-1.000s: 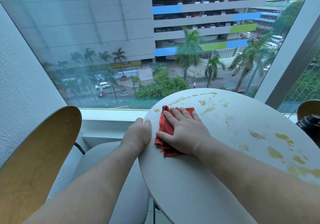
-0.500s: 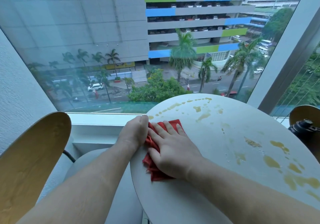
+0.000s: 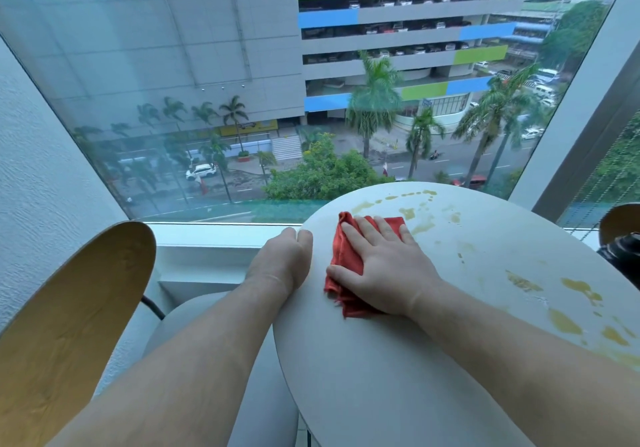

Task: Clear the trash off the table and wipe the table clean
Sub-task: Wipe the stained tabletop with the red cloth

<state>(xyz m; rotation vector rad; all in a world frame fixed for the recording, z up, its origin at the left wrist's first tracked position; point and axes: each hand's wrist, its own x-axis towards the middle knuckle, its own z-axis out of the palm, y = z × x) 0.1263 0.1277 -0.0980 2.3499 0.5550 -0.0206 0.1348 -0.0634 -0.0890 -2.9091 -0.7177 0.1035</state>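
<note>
Soft, even daylight comes through the window [image 3: 173,83] ahead of me. Shadows on the table [image 3: 381,377] are faint. The glass looks hazy at left, and the frame edges bow outward.

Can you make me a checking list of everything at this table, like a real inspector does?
Surface: round white table, with yellow-brown stains along the far edge and on the right side; the near part looks clean.
Job's things: red cloth crumpled on the table's left part; no trash seen.
Clutter: dark object at the right edge, cut off by the picture.
Hands: right hand pressed flat on the cloth; left hand curled on the table's left rim.
Cables: nothing seen.
Surroundings: wooden chair back on the left; big window above a street.
</note>
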